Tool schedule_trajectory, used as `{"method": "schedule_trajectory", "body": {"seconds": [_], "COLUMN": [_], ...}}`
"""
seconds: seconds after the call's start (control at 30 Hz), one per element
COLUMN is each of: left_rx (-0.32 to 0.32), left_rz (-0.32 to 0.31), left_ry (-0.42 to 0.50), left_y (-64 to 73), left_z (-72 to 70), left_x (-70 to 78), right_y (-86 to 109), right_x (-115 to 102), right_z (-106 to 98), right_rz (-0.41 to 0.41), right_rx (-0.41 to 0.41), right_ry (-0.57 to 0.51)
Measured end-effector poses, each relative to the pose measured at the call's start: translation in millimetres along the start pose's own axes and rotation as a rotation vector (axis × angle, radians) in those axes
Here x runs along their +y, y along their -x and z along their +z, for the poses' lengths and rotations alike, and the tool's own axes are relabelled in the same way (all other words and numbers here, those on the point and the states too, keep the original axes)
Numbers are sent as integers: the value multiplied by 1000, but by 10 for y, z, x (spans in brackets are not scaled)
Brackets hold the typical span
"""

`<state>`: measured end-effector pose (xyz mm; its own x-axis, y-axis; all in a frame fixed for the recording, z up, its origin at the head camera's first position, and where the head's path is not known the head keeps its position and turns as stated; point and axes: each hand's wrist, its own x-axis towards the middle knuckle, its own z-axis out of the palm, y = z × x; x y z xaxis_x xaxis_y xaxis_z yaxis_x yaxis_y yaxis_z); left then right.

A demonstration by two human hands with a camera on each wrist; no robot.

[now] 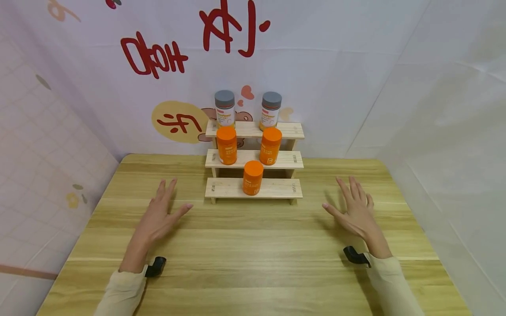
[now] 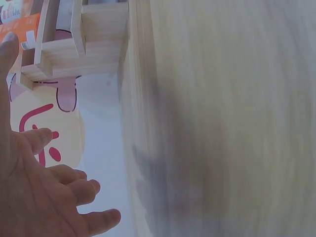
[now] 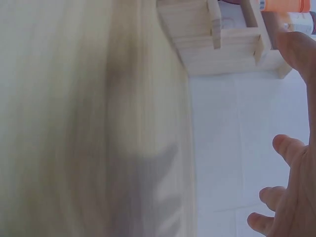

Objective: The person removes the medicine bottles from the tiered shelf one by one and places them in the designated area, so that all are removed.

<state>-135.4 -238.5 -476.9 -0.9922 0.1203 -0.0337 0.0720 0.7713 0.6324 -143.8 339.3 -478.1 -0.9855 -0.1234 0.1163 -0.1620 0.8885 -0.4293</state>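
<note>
My left hand (image 1: 158, 217) hovers over the left part of the table, fingers spread and nothing in it. On the other side my right hand (image 1: 356, 213) is spread in the same way, also holding nothing. Between them at the back stands a three-step wooden rack (image 1: 227, 188). A single orange jar (image 1: 252, 179) sits on its lowest step. Two more orange jars, one at left (image 1: 227, 147) and one at right (image 1: 270, 147), stand on the middle step. On the top step are two grey-lidded bottles, a left bottle (image 1: 225, 107) and a right bottle (image 1: 270, 109).
The wood-grain table (image 1: 253, 254) reaches back to a white wall covering (image 1: 328, 87) with red characters and cartoon prints. Side walls flank the table at left and right. Each wrist carries a black mount (image 1: 156, 267) at the cuff.
</note>
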Motion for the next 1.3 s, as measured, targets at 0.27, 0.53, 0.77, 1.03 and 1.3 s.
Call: {"method": "schedule_trajectory", "body": {"seconds": [0.27,0.53,0.77,1.03,1.3], "left_rx": [0,21,19,51,73], "left_rz": [29,30,52,93,84], "left_ry": [84,138,264,356,427], "left_y": [-55,-109,-160,-219,-294], "left_z": [116,188,257,339,377], "left_x": [75,158,219,284,392], "right_y": [-84,-124,-174,-239,-309], "right_x": [-151,-260,-340,-417,-513], "right_z": [34,51,41,10,-46], "right_rz": [-26,-34,-55,-77,-69], "right_rx": [17,22,10,11,5], "right_ry": [-58,-117,-177,-216,-271]}}
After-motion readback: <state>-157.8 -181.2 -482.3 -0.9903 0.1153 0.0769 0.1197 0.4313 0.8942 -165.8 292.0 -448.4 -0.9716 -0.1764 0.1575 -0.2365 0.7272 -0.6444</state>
